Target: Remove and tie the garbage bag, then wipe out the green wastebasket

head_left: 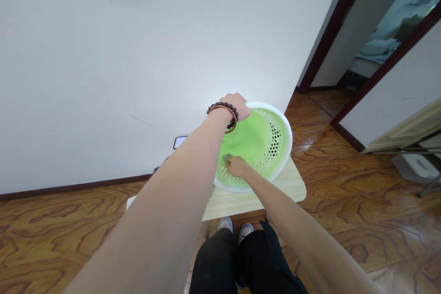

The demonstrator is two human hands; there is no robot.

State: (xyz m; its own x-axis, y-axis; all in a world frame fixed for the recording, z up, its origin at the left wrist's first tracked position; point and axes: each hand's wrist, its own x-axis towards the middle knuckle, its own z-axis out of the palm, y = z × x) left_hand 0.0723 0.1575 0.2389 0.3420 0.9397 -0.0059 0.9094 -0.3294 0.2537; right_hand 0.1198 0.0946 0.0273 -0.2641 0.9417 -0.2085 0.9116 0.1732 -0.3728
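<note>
A green basket with a white rim and rows of holes stands tilted on a small light wood table. My left hand, with a beaded bracelet at the wrist, is closed on the basket's far rim. Inside the basket, my right hand is closed near the lower left wall, its fingertips pinching a small greyish thing that I cannot make out. My left forearm hides the basket's left side.
A phone lies on the table by the white wall, partly behind my left arm. My legs and shoes are below the near edge. At the right are a doorway and a white bin.
</note>
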